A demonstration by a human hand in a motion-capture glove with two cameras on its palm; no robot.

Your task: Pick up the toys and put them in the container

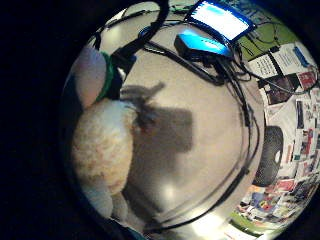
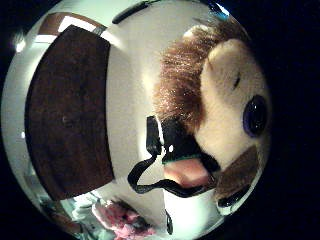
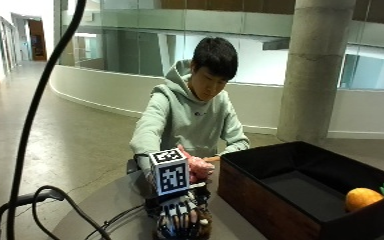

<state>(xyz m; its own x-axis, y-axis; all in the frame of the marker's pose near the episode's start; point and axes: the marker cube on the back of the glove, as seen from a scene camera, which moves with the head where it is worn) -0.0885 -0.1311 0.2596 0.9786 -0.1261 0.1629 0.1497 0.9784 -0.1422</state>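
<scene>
My gloved right hand point(image 3: 177, 216) is low over the table's near side, fingers curled down round a brown and cream plush toy point(image 3: 204, 231). The toy's cream face, dark eye and brown fur point(image 2: 225, 95) fill the thumb side palm view, close to the palm. Its cream body point(image 1: 102, 145) shows in the little finger side view, just above the table. The container point(image 3: 255, 200), a black box with brown sides, stands right beside the hand; its brown wall point(image 2: 70, 110) is close. An orange toy with green leaves point(image 3: 364, 197) lies inside it. A pink toy point(image 3: 198, 169) sits by the person's bare hand.
Black cables point(image 3: 39, 200) run over the round grey table point(image 1: 200, 150) on the hand's left. A laptop point(image 1: 220, 17) and a blue-lit device point(image 1: 202, 42) lie at the table's far side. A concrete pillar point(image 3: 312, 70) stands behind the container.
</scene>
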